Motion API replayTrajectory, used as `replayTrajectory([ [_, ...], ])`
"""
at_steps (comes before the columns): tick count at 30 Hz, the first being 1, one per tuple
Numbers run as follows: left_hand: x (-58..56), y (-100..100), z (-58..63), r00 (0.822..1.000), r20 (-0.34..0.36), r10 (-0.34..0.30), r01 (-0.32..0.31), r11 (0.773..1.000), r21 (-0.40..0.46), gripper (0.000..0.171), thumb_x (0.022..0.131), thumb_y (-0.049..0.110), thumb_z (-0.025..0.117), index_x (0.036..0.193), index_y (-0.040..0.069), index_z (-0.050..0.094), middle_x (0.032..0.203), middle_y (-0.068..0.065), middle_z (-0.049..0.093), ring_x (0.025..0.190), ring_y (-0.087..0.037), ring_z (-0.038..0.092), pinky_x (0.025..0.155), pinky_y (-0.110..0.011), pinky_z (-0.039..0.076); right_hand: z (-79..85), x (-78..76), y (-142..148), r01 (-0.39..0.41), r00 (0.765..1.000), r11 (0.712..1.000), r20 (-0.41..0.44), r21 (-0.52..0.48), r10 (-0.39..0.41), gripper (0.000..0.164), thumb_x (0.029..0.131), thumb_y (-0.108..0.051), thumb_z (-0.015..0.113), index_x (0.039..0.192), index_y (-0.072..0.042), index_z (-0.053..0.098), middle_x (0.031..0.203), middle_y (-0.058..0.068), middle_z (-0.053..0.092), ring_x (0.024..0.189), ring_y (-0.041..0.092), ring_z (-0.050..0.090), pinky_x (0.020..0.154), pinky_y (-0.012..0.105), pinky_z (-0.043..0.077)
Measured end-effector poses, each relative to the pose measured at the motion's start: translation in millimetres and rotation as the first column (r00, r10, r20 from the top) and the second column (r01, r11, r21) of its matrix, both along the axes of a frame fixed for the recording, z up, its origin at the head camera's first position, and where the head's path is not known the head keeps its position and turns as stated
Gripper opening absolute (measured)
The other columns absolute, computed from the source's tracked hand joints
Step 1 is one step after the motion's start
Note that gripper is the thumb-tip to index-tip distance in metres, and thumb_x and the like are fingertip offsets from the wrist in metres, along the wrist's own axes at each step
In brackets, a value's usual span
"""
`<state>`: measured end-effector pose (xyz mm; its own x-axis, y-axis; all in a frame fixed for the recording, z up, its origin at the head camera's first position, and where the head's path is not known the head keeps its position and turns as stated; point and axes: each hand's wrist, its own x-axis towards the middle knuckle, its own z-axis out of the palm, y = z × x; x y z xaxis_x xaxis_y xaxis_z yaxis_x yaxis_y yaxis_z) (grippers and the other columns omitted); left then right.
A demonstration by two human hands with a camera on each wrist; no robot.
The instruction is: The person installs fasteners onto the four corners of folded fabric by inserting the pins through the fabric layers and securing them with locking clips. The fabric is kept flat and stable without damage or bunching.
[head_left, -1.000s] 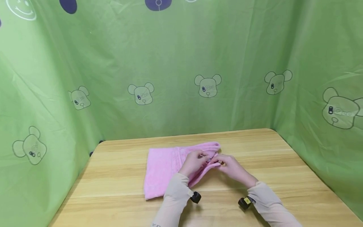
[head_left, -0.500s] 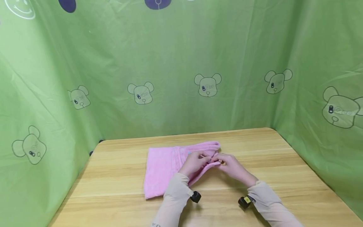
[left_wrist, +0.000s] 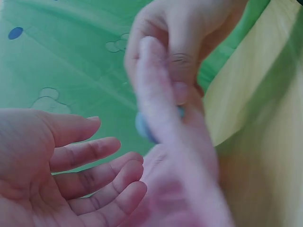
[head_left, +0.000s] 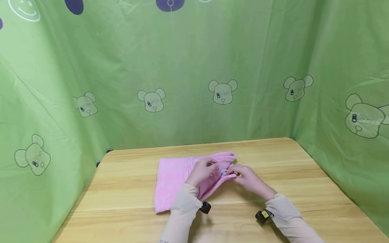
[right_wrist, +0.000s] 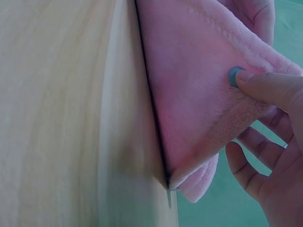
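A fluffy pink cloth (head_left: 173, 182), folded and towel-like, lies on the wooden table with its right end raised in loose folds. At that end my right hand (head_left: 250, 180) pinches the edge. In the right wrist view its thumb presses beside a small round blue button-like piece (right_wrist: 234, 76) against the cloth; the same blue piece (head_left: 223, 171) shows between the hands in the head view. My left hand (head_left: 202, 172) hovers over the cloth, just left of the blue piece. Seen from the left wrist, the left fingers (left_wrist: 90, 153) are spread and loosely bent, with nothing between them.
The light wooden table (head_left: 288, 162) extends around the cloth. Green curtains (head_left: 188, 60) with bear-head prints enclose the table at the back and sides. A small black camera (head_left: 205, 207) sits on the left wrist, another black camera (head_left: 262, 217) on the right.
My left hand has let go of the folded end and moved a little left, baring the blue piece. The right hand keeps its pinch in the same spot.
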<state>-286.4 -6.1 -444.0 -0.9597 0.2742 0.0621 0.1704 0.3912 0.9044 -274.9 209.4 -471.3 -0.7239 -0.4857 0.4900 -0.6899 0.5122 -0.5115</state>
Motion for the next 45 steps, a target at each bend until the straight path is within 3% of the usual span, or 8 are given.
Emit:
replayTrajectory([
  [12,5.9,-62.3,24.4,0.996,-0.065,0.069,-0.070,0.997,-0.017,0.031,0.097,0.027,0.057,0.118,0.006,0.065,0.100,-0.013,0.072,0.083,-0.019,0.068,0.078,-0.032,0.056,0.8,0.0,1.0,-0.024,0.999,1.000,-0.042,0.005,0.024,0.021,0.077,-0.005,0.076,0.095,-0.015,0.073,0.096,0.001,0.073,0.089,0.007,0.065,0.079,0.026,0.056],
  [17,6.5,-96.4,29.2,0.986,-0.099,0.137,-0.141,0.990,-0.031,0.031,0.097,0.026,0.057,0.119,0.005,0.065,0.101,-0.013,0.072,0.081,-0.017,0.067,0.076,-0.034,0.057,1.7,2.7,3.6,-0.055,0.997,0.998,-0.046,0.035,0.056,0.019,0.078,-0.004,0.075,0.092,-0.016,0.071,0.096,0.000,0.073,0.090,0.008,0.065,0.081,0.028,0.056],
  [20,6.1,-116.2,27.5,0.977,-0.082,0.199,-0.200,0.980,-0.006,0.031,0.097,0.025,0.058,0.118,0.003,0.065,0.101,-0.014,0.072,0.080,-0.017,0.067,0.075,-0.037,0.057,0.3,4.2,7.2,-0.078,0.995,0.996,-0.066,0.051,0.081,0.019,0.077,-0.003,0.075,0.089,-0.016,0.071,0.092,-0.002,0.073,0.087,0.008,0.065,0.078,0.027,0.056],
  [25,3.1,-146.1,22.1,0.959,0.008,0.283,-0.283,0.958,0.038,0.033,0.097,0.023,0.058,0.121,0.001,0.063,0.105,-0.019,0.071,0.087,-0.026,0.069,0.081,-0.044,0.057,-1.7,7.0,12.1,-0.097,0.994,0.991,-0.038,0.092,0.101,0.018,0.078,-0.004,0.076,0.088,-0.018,0.070,0.090,-0.005,0.072,0.084,0.008,0.064,0.077,0.027,0.055],
  [30,0.7,-170.5,13.7,0.936,0.072,0.344,-0.349,0.936,0.056,0.035,0.097,0.023,0.057,0.123,-0.001,0.062,0.108,-0.021,0.070,0.091,-0.030,0.068,0.079,-0.042,0.056,0.0,12.6,16.9,-0.067,0.998,0.981,0.015,0.182,0.065,0.020,0.077,-0.005,0.076,0.085,-0.022,0.070,0.091,-0.006,0.072,0.087,0.010,0.064,0.081,0.033,0.055],
  [38,1.2,-192.5,4.2,0.919,0.120,0.377,-0.386,0.921,0.061,0.037,0.098,0.024,0.055,0.126,0.000,0.059,0.113,-0.023,0.068,0.093,-0.028,0.067,0.076,-0.034,0.055,4.0,18.1,20.9,-0.154,0.987,0.939,0.092,0.306,0.132,0.014,0.075,-0.010,0.078,0.081,-0.021,0.072,0.084,-0.010,0.069,0.081,0.003,0.060,0.076,0.029,0.054],
  [45,2.9,-205.7,-3.4,0.914,0.174,0.366,-0.378,0.925,0.042,0.041,0.099,0.026,0.053,0.131,-0.001,0.055,0.120,-0.025,0.064,0.093,-0.022,0.066,0.079,-0.036,0.055,12.0,26.6,25.0,-0.180,0.968,0.901,0.234,0.394,0.091,0.019,0.072,-0.013,0.079,0.087,-0.022,0.074,0.094,-0.006,0.072,0.087,0.009,0.063,0.080,0.032,0.054],
])
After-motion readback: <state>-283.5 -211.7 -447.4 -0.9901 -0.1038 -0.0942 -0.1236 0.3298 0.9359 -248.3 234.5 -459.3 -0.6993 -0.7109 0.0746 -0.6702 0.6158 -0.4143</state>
